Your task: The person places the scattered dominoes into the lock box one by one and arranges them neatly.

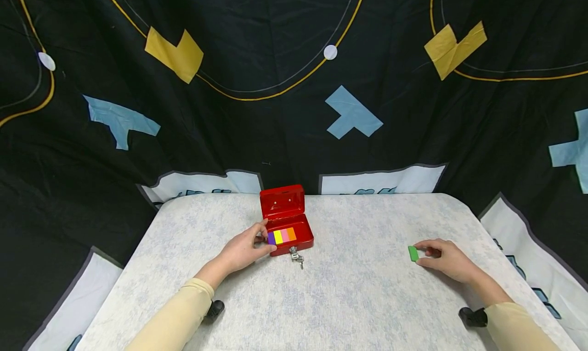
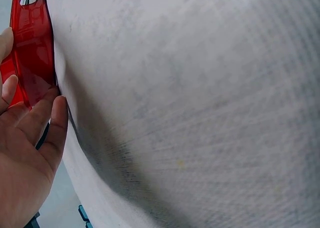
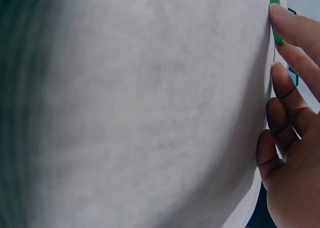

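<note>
A small red metal cash box (image 1: pixel 301 230) stands on the table with its lid (image 1: pixel 282 203) raised. Inside lies a row of flat coloured pieces (image 1: pixel 284 235): purple, yellow, pink and orange. Keys (image 1: pixel 297 259) hang from the lock at its front. My left hand (image 1: pixel 245 246) grips the box by its left side, thumb at the front corner and a finger toward the back; in the left wrist view its fingers lie against the red wall (image 2: pixel 35 53). Well to the right, my right hand (image 1: pixel 447 261) pinches a small green block (image 1: pixel 413 253) by its edges between thumb and finger.
A table (image 1: pixel 353 300) with a pale patterned cloth spreads beneath both hands. Behind it hangs a black curtain (image 1: pixel 257 136) with yellow and blue shapes. Dark wrist devices (image 1: pixel 472 317) sit at both sleeves.
</note>
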{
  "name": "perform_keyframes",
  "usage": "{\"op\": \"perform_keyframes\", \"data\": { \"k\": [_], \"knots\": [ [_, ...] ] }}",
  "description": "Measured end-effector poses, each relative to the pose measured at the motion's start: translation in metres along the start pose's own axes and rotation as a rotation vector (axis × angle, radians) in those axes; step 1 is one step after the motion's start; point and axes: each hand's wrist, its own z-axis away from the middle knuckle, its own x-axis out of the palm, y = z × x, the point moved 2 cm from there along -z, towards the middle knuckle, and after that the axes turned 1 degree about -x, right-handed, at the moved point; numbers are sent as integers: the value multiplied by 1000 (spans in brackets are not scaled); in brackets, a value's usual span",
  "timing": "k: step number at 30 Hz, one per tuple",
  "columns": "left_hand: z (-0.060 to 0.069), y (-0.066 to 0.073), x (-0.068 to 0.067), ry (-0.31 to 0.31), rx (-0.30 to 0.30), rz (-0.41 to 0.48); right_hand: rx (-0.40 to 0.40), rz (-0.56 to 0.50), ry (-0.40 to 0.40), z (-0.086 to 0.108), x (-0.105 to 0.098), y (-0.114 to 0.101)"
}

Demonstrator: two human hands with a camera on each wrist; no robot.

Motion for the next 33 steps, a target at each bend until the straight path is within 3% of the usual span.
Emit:
{"op": "perform_keyframes", "data": {
  "k": [6,13,33],
  "knots": [
    [0,3,-1,0,-1,-35,26,-30,-15,-4,2,-2],
    [-1,4,-1,14,-6,-15,13,-44,-5,-11,1,-10],
    [1,3,-1,-2,-12,-13,-14,-55,-7,-39,14,-49]
  ]
}}
